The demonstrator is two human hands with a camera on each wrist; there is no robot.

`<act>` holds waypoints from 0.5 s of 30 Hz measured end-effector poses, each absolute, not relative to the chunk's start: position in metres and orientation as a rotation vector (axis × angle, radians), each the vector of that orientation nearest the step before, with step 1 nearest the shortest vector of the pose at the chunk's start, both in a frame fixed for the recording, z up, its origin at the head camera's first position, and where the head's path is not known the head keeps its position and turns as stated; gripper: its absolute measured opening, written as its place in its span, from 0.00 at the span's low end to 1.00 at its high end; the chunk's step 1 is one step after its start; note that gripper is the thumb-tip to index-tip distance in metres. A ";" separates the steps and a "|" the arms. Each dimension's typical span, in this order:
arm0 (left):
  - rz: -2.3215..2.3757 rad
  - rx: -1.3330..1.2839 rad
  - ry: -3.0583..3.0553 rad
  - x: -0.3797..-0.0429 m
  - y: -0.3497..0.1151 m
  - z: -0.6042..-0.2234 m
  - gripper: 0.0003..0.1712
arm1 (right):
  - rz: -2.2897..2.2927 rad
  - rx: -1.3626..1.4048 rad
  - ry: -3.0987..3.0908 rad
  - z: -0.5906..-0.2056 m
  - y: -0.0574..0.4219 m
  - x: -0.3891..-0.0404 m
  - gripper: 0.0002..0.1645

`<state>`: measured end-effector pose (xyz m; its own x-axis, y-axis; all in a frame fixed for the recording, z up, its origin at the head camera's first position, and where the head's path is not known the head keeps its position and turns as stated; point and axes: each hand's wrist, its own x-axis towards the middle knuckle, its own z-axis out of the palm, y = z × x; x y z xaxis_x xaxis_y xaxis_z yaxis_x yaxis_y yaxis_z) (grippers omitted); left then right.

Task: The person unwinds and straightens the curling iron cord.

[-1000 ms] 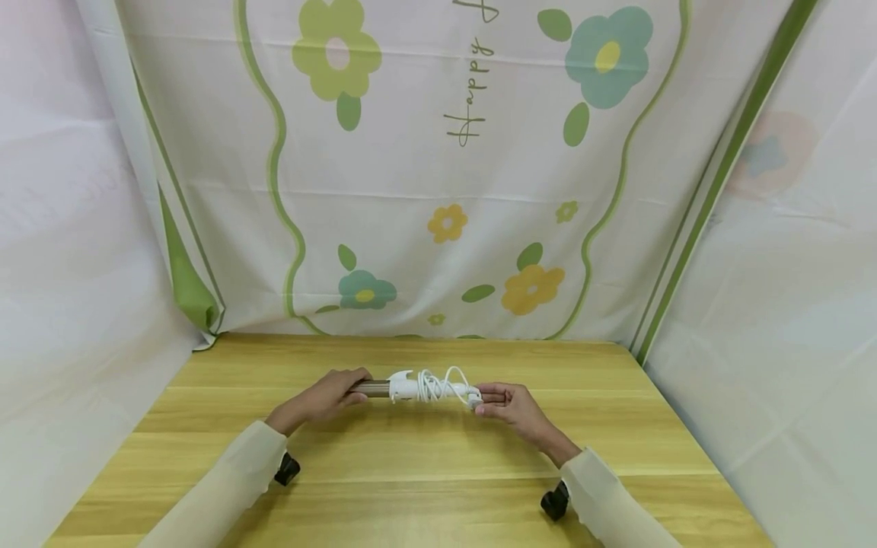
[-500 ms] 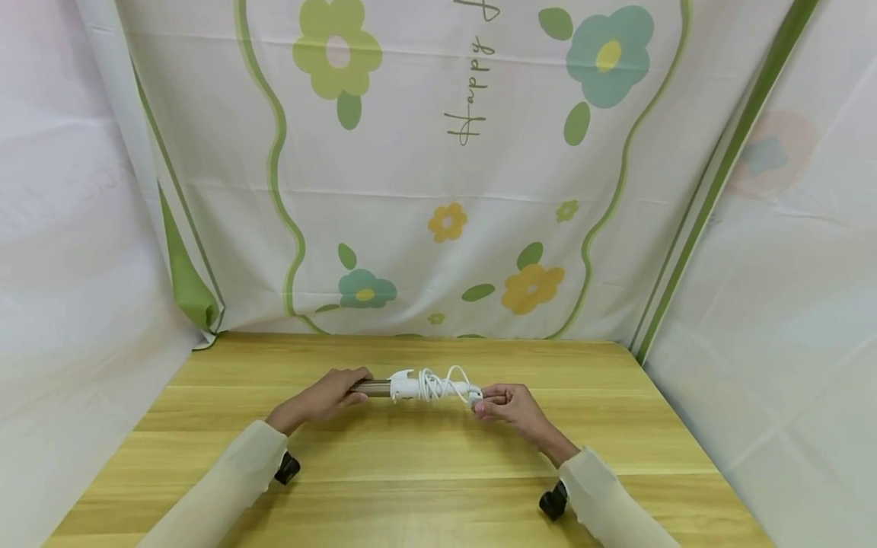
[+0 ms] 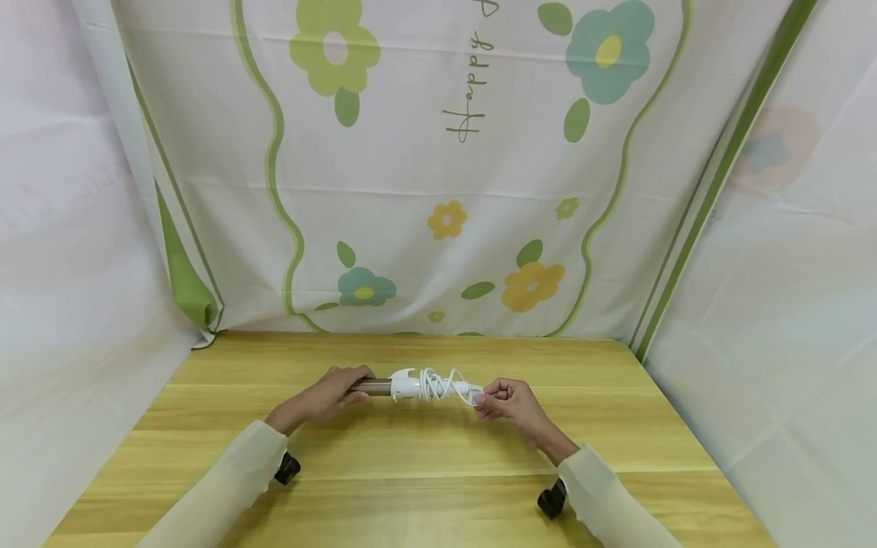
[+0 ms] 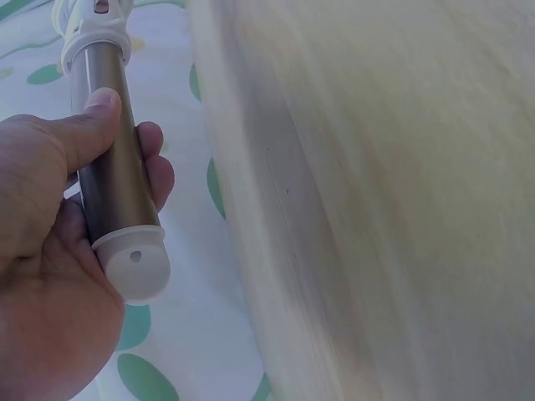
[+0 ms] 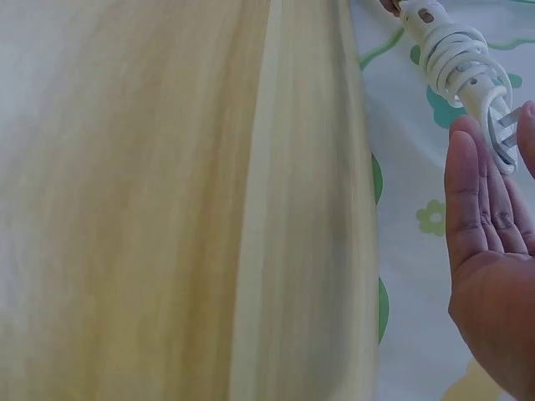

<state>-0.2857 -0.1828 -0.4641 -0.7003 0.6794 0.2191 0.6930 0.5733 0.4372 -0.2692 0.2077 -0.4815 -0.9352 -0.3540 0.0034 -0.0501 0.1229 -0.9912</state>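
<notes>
A curling iron with a brown-gold barrel and a white handle (image 3: pixel 406 387) lies crosswise between both hands in the head view. My left hand (image 3: pixel 337 393) grips the barrel (image 4: pixel 109 180), thumb on one side and fingers round the other; the white end cap (image 4: pixel 138 266) shows below the palm. White cord (image 5: pixel 456 58) is coiled round the handle. My right hand (image 3: pixel 510 405) pinches the plug (image 3: pixel 474 395) at the handle's end between thumb and fingers. In the right wrist view metal prongs (image 5: pixel 510 119) show near the thumb, with the fingers (image 5: pixel 464 184) stretched alongside.
Beneath the hands is a wood-grain table (image 3: pixel 411 487). A white cloth (image 3: pixel 384 167) with printed flowers hangs behind it, and pale cloth walls (image 3: pixel 788 320) stand on both sides. A black device (image 3: pixel 552 500) sits under each wrist.
My right thumb and fingers have drawn closer together on the plug, and the plug has turned slightly. The left hand and the curling iron have hardly moved.
</notes>
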 end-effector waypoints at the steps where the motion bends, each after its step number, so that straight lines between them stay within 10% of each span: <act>1: -0.790 -1.211 -2.755 -0.286 -0.183 -0.464 0.11 | -1.895 -0.397 2.168 -0.482 0.207 -0.269 0.18; 15: -0.769 -1.187 -2.703 -0.285 -0.182 -0.466 0.10 | -1.917 -0.373 2.119 -0.480 0.203 -0.267 0.17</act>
